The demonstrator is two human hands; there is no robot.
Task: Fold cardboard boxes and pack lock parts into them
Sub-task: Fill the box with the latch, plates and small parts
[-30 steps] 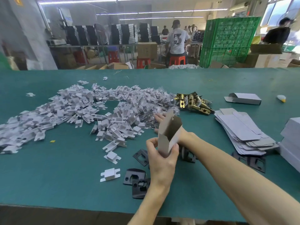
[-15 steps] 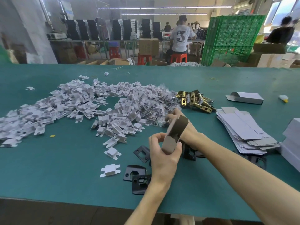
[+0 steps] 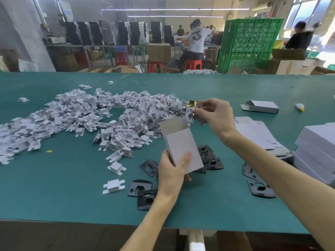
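Note:
My left hand (image 3: 173, 171) grips the lower end of a small white cardboard box (image 3: 183, 144), held upright with its top flap open. My right hand (image 3: 215, 116) is above and to the right of the box's mouth and pinches a small clear bag of dark screws (image 3: 189, 115). Behind that hand, gold latch parts (image 3: 193, 104) partly show. Black metal strike plates (image 3: 145, 191) lie on the green table (image 3: 72, 196) under and around my left hand.
A big heap of white plastic inserts (image 3: 72, 115) and bagged screws covers the table's left and middle. Flat box blanks (image 3: 261, 134), stacked white boxes (image 3: 319, 147) and one folded box (image 3: 261, 106) lie at the right. People work beyond the table.
My left hand has turned the box upright, white face toward me. My right hand has left the box, reached to the pile and lifted a screw bag.

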